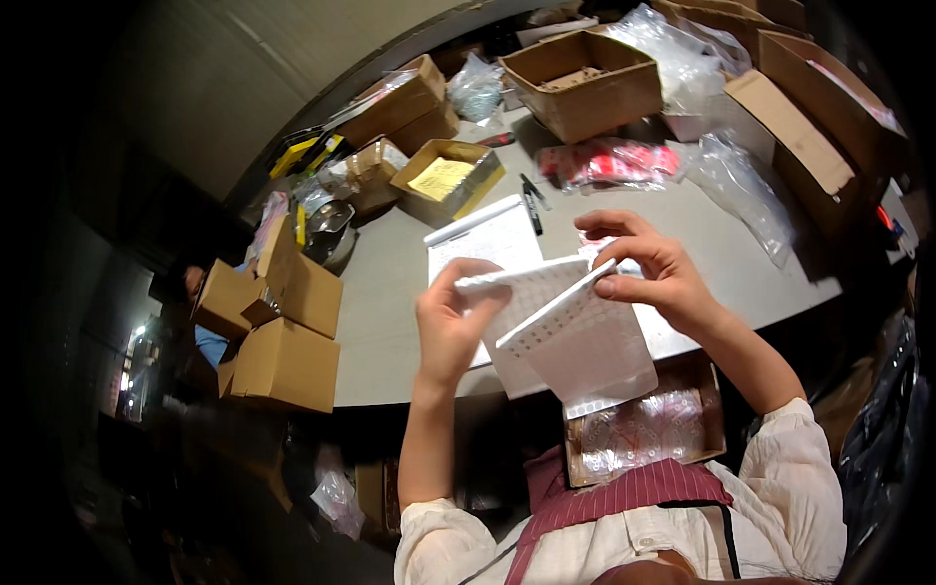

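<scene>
Above the near edge of the table I hold a folded stack of white sticker sheets (600,346) with rows of small round marks. My left hand (453,317) is closed on the left edge, thumb on top. With thumb and fingers, my right hand (658,273) pinches the top edge of a front sheet, which stands apart from those behind. Under the sheets lies a white notepad (478,234) with writing, partly covered by my left hand. A carton (717,409) of small clear plastic packets sits below, close to my body.
Black pens (532,207) lie beyond the notepad, near a small box (473,200) with yellow paper. Red-and-white packets (609,164) and clear plastic bags (741,190) are farther right. Open cartons (585,93) line the back; others (288,361) stand at the left edge.
</scene>
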`<state>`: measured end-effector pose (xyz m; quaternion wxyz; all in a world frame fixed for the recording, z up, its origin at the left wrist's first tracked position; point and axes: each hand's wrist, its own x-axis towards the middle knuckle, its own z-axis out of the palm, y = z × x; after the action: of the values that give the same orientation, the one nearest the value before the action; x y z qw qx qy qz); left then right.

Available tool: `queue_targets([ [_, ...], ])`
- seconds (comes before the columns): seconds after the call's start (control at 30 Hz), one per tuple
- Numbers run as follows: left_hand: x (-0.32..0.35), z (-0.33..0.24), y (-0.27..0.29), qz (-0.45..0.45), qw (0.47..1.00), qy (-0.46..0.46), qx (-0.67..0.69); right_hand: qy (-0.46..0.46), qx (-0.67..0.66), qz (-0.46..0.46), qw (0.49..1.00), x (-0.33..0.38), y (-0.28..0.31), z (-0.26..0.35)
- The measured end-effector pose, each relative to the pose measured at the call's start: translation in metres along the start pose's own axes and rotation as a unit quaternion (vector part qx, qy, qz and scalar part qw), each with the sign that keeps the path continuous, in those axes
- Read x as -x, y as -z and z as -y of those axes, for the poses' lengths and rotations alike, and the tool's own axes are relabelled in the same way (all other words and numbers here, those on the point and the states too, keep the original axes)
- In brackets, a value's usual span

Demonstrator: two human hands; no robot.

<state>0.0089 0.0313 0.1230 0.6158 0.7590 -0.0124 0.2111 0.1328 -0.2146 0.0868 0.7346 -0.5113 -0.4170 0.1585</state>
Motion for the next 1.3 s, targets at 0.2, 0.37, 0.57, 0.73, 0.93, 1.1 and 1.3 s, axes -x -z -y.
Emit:
queue_targets([
  [0.2, 0.020, 0.030, -0.058, 0.061, 0.989, 0.094, 0.092, -0.086, -0.016, -0.115, 0.990, 0.053, -0.004, -0.024],
  [0.37, 0.031, 0.038, -0.078, 0.070, 0.970, 0.102, 0.211, -0.094, -0.066, -0.229, 0.967, 0.085, 0.012, -0.042],
  [0.57, 0.031, 0.038, -0.088, 0.197, 0.978, -0.035, -0.057, -0.119, -0.132, -0.262, 0.948, 0.097, 0.007, -0.033],
  [0.73, 0.029, 0.050, -0.094, 0.176, 0.984, -0.022, -0.018, -0.123, -0.206, -0.261, 0.935, 0.102, -0.001, -0.030],
  [0.93, 0.032, 0.057, -0.094, 0.167, 0.986, -0.001, -0.006, -0.072, -0.099, -0.197, 0.973, 0.105, 0.019, -0.028],
  [1.1, 0.027, 0.050, -0.091, 0.232, 0.960, -0.114, -0.106, -0.125, -0.041, -0.129, 0.983, 0.081, 0.052, -0.003],
  [1.3, 0.022, 0.049, -0.093, 0.273, 0.948, -0.115, -0.119, -0.129, 0.147, 0.071, 0.978, 0.051, 0.049, 0.022],
])
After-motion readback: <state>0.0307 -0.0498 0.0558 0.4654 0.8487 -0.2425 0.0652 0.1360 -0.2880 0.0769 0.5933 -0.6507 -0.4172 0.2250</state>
